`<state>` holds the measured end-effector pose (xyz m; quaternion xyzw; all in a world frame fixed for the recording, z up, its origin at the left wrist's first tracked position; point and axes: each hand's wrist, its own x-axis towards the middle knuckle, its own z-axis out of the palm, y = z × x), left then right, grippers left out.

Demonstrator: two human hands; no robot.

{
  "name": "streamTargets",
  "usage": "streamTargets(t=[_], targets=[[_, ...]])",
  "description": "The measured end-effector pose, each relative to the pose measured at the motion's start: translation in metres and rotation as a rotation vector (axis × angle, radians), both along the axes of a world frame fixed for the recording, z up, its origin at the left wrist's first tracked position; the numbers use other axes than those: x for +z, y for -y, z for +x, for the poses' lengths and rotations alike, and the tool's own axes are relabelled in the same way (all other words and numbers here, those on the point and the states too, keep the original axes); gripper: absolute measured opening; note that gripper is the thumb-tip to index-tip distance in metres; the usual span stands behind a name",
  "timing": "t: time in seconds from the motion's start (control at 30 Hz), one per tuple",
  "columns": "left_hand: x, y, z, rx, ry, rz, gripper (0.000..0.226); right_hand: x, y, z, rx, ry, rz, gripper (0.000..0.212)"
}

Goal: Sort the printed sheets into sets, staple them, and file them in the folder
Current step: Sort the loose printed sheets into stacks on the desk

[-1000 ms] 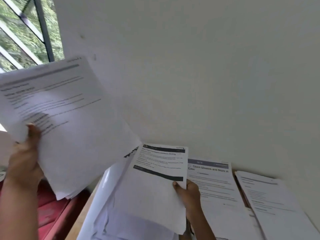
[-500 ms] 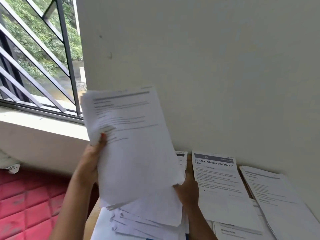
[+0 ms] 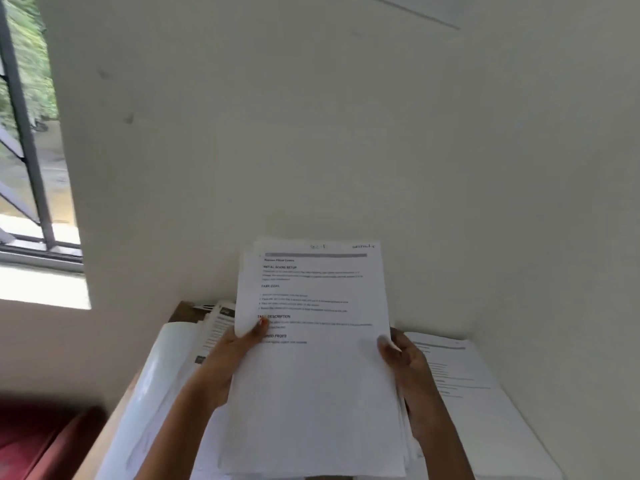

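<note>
I am holding the stack of printed sheets (image 3: 311,393) over the surface (image 3: 181,309), long axis running near to far, heading at the far end; left grip (image 3: 228,358) is pinching its left edge, right grip (image 3: 405,362) clasping its right.

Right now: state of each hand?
Left hand: holds the left edge of the stack of printed sheets, thumb on top.
Right hand: holds the right edge of the same stack.
</note>
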<state>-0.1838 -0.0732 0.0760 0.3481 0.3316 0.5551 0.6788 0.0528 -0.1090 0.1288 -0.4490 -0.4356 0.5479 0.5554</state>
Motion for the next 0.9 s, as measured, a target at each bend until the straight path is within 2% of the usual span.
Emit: streamTargets(t=[0.03,0.07,0.17,0.23,0.3,0.33,0.47,0.73,0.9], targets=[[0.000,-0.001,0.007,-0.020,-0.018,0.020,0.074,-0.004,0.000,0.008,0.009,0.069,0.040,0.089],[0.000,-0.004,0.015,-0.033,-0.012,0.032,0.076,-0.018,-0.002,0.020,-0.107,0.174,0.031,0.088],[0.002,-0.008,0.035,-0.030,-0.016,0.017,0.048,-0.023,-0.012,0.048,-0.169,0.193,0.075,0.081],[0.002,-0.011,0.046,-0.037,-0.022,0.024,0.046,-0.024,-0.006,0.053,-0.161,0.156,0.110,0.063],[0.001,-0.015,0.054,-0.054,-0.040,0.038,0.064,-0.026,-0.008,0.063,-0.199,0.158,0.124,0.033],[0.001,-0.017,0.057,-0.052,-0.051,0.041,0.071,-0.022,-0.008,0.066,-0.211,0.164,0.122,0.024],[0.001,-0.026,0.070,-0.037,-0.118,0.053,0.101,-0.020,-0.016,0.078,-0.221,0.197,0.136,0.018],[-0.004,-0.041,0.085,0.013,-0.183,0.064,0.113,-0.024,-0.034,0.095,-0.213,0.156,0.125,0.019],[-0.008,-0.046,0.085,0.026,-0.140,0.027,0.103,-0.028,-0.044,0.097,-0.174,0.114,0.085,0.022]])
